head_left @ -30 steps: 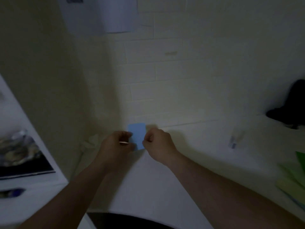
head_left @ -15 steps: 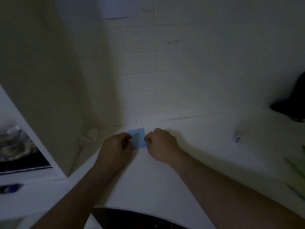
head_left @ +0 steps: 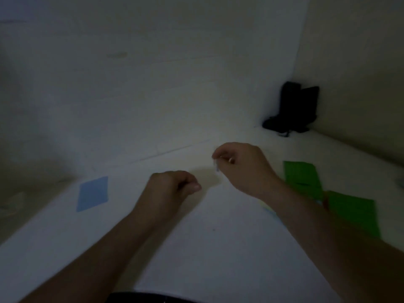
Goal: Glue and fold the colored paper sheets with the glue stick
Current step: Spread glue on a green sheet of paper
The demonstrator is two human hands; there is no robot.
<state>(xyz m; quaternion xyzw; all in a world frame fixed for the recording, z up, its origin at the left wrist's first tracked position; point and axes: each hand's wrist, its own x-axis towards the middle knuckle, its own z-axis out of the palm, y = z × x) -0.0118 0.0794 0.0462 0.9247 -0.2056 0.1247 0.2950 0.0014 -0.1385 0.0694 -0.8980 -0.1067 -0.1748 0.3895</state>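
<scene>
The green paper sheets (head_left: 303,176) lay on the white bench (head_left: 207,248) off to the person's right, just beyond the right forearm, so the right hand (head_left: 244,169) was plainly the nearer one to them. Two green pieces showed: one farther back, and a second (head_left: 354,213) nearer the body. Each looked roughly rectangular, with its long side running away from the person and leaning slightly to the right, though blur softened the edges.

A small blue paper (head_left: 93,193) lay flat on the bench well to the left of the left hand (head_left: 172,189), touched by neither hand. It sat skewed like a diamond, its longer side running roughly away from the person.

The left hand was curled into a loose fist just above the bench and appeared to hold nothing. The right hand hung a little higher with its fingers bent downward; something small and pale seemed to sit at the fingertips, but I could not tell whether it was gripped. No glue stick could be made out with confidence.

My guess is that the next reach goes rightward, to the green sheets.
</scene>
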